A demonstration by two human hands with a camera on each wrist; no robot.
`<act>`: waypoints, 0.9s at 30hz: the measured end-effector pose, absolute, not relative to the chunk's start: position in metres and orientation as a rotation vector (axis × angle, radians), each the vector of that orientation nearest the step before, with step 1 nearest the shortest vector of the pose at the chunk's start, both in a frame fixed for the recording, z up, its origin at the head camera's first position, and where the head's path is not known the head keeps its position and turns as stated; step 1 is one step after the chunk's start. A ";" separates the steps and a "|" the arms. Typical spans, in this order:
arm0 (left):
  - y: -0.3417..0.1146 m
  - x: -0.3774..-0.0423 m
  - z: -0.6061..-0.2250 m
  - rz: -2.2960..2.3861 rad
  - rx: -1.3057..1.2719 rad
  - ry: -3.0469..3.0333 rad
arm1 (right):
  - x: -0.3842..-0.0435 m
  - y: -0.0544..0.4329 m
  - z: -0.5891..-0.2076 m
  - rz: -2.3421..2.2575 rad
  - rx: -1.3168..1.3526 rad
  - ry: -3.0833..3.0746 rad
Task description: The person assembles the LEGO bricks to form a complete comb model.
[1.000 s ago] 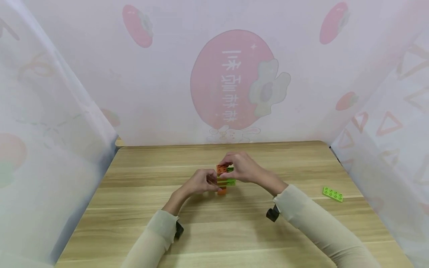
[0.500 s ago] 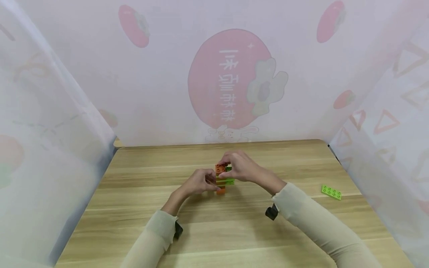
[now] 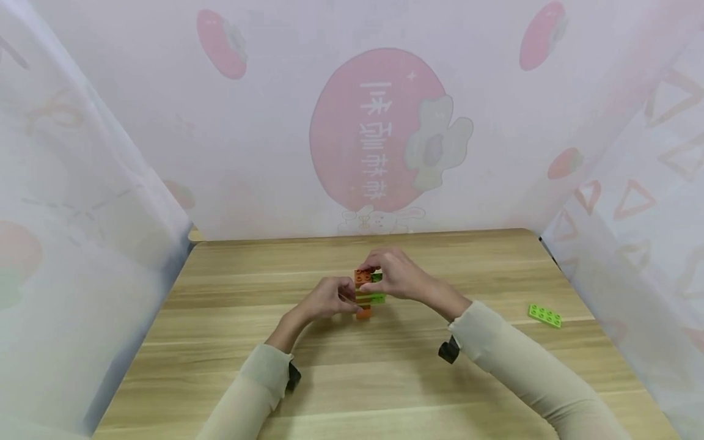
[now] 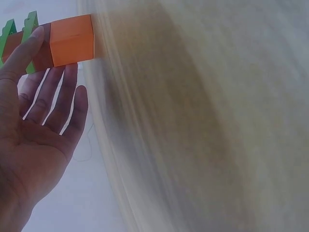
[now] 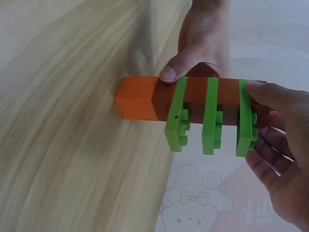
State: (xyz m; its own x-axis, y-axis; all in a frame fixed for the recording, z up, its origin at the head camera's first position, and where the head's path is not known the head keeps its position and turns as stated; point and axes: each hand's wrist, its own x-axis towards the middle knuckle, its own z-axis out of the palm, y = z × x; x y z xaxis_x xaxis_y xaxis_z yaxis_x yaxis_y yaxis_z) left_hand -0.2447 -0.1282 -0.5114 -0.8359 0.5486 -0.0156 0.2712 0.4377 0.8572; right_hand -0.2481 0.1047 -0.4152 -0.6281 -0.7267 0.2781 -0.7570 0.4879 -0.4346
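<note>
A tower of toy building bricks stands upright on the table in the head view. It has a bright orange brick point(image 5: 137, 99) at the bottom and red-brown bricks point(image 5: 197, 88) above, with three thin green plates point(image 5: 210, 118) sandwiched between and jutting out to the right. My left hand point(image 3: 329, 297) grips the lower part from the left; in the left wrist view its thumb lies on one side and its fingers behind. Around the top section, my right hand point(image 3: 406, 275) pinches the uppermost green plate and brick between thumb and fingers. The studded top shows between the hands.
A loose green plate point(image 3: 544, 316) with studs up lies toward the right edge of the wooden table point(image 3: 352, 379). Pale printed cloth point(image 3: 264, 153) hangs behind the table and along both sides.
Both hands keep their hold on the brick tower with almost no movement. The head view has shifted very slightly.
</note>
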 end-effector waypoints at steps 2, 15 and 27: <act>-0.128 -0.245 -0.511 1.350 0.709 2.408 | -0.247 0.105 -0.415 0.814 1.324 -2.645; -0.128 -0.246 -0.510 1.370 0.706 2.398 | -0.250 0.118 -0.421 0.793 1.378 -2.559; -0.122 -0.244 -0.508 1.337 0.662 2.435 | -0.250 0.163 -0.418 0.804 1.280 -2.569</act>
